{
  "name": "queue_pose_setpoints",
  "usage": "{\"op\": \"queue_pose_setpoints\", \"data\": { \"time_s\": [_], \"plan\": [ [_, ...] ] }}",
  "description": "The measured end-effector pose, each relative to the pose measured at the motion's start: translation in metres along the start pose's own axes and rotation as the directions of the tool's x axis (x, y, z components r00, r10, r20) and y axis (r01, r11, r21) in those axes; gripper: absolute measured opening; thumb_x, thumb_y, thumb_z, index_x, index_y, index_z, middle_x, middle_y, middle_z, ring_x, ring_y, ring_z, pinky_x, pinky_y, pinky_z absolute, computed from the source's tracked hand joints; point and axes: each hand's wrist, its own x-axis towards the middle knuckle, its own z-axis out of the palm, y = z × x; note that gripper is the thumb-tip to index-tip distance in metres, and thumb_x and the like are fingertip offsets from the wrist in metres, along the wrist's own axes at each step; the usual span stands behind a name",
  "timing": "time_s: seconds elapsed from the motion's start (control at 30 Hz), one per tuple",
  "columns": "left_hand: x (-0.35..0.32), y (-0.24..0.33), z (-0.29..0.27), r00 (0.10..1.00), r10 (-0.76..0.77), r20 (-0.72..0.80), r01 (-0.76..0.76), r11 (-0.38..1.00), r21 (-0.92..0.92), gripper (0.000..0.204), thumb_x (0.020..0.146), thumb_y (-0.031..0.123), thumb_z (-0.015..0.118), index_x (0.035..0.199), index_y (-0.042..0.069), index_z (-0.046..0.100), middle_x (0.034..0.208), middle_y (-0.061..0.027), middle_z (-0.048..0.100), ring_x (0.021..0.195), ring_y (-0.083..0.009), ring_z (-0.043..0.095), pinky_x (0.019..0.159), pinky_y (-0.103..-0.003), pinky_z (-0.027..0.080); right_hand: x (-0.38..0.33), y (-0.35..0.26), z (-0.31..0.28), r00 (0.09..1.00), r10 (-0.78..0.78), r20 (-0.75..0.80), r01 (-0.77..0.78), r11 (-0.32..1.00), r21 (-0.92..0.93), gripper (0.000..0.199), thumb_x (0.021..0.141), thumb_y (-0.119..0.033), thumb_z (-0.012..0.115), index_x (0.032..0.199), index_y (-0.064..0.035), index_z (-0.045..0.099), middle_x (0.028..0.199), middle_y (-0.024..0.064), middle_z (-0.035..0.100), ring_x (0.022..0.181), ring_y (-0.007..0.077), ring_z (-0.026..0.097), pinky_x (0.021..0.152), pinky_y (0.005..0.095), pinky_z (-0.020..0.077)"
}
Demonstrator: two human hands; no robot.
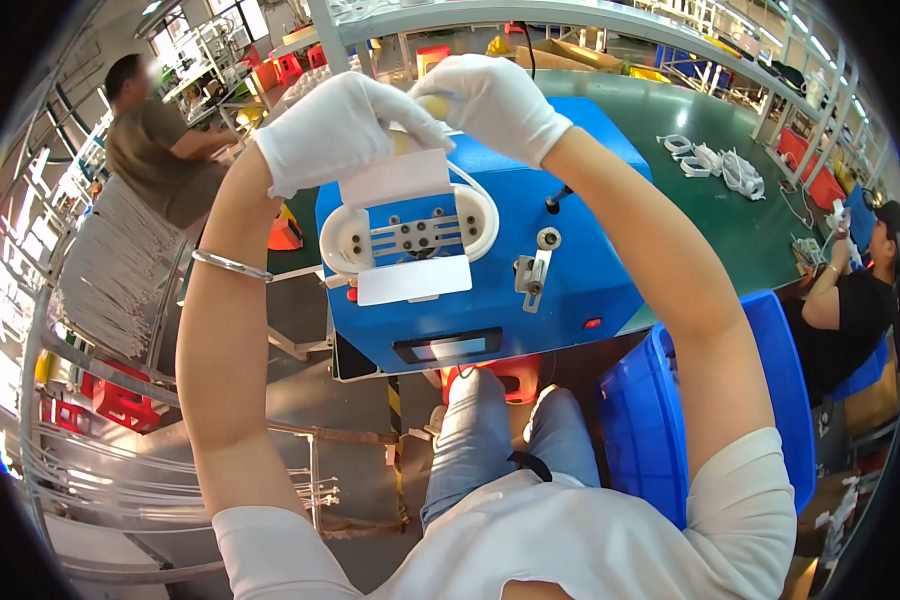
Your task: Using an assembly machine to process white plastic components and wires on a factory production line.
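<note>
My left hand (pixel 345 130) and my right hand (pixel 495 108), both in white gloves, meet over the far side of a blue machine (pixel 590 270). Their fingers are bent and pressed together; what lies in them is mostly hidden. Pale yellow patches show at the fingertips. A white cable (pixel 475 185) rises from the winding head toward the fingers of my left hand. More white cable (pixel 483 235) loops round the ends of that metal winding head (pixel 415 235). Flat white plates (pixel 415 282) stand on its near and far sides.
A roller bracket (pixel 535 270) and a small display (pixel 450 346) sit on the machine. Bundled white cables (pixel 735 172) lie on the green table (pixel 715 225). A blue bin (pixel 785 380) stands at my right. People work at far left and right.
</note>
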Motion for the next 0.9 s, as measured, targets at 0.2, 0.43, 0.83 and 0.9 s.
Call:
{"op": "queue_pose_setpoints", "data": {
  "time_s": [0.2, 0.43, 0.83, 0.9],
  "plan": [
    [-0.060, 0.009, -0.018, 0.958, -0.270, -0.097, 0.269, 0.963, -0.026, 0.021, 0.073, -0.003, 0.062, 0.093, -0.004, 0.070, 0.083, -0.0104, 0.069, 0.076, -0.0140, 0.062, 0.073, -0.025, 0.050, -0.010, -0.055, -0.042, 0.978, -0.166, -0.129, 0.150, 0.981, -0.125, 0.025, 0.073, -0.009, 0.069, 0.098, -0.0114, 0.066, 0.093, 0.0069, 0.063, 0.085, 0.0259, 0.061, 0.072, 0.0330, 0.0511],
    [-0.086, 0.011, 0.000, 0.964, -0.082, -0.252, 0.173, 0.915, 0.364, 0.016, 0.072, 0.005, 0.066, 0.085, 0.010, 0.074, 0.080, -0.0116, 0.066, 0.075, -0.0282, 0.062, 0.069, -0.035, 0.050, -0.027, -0.091, -0.032, 0.957, -0.234, 0.169, 0.282, 0.883, -0.376, 0.015, 0.065, -0.010, 0.064, 0.078, -0.0121, 0.058, 0.078, 0.0038, 0.052, 0.074, 0.0227, 0.057, 0.061, 0.0341, 0.0479],
    [-0.074, 0.012, 0.064, 0.788, 0.246, -0.564, 0.086, 0.864, 0.497, 0.013, 0.072, 0.007, 0.066, 0.084, 0.007, 0.065, 0.080, -0.0075, 0.060, 0.079, -0.0281, 0.058, 0.071, -0.039, 0.046, -0.017, -0.091, -0.036, 0.906, 0.110, 0.408, -0.046, 0.986, -0.163, 0.017, 0.076, -0.012, 0.061, 0.091, -0.0040, 0.064, 0.086, 0.0148, 0.060, 0.083, 0.0332, 0.060, 0.071, 0.0391, 0.0503],
    [-0.070, 0.010, 0.064, 0.758, 0.247, -0.604, 0.081, 0.883, 0.463, 0.017, 0.065, 0.000, 0.068, 0.081, 0.005, 0.065, 0.082, -0.0095, 0.062, 0.077, -0.0288, 0.061, 0.071, -0.037, 0.049, -0.007, -0.076, -0.047, 0.858, 0.213, 0.467, -0.220, 0.975, -0.042, 0.028, 0.085, -0.022, 0.059, 0.103, -0.0008, 0.063, 0.098, 0.0174, 0.063, 0.088, 0.0332, 0.062, 0.079, 0.0377, 0.0498]
  ]
}}
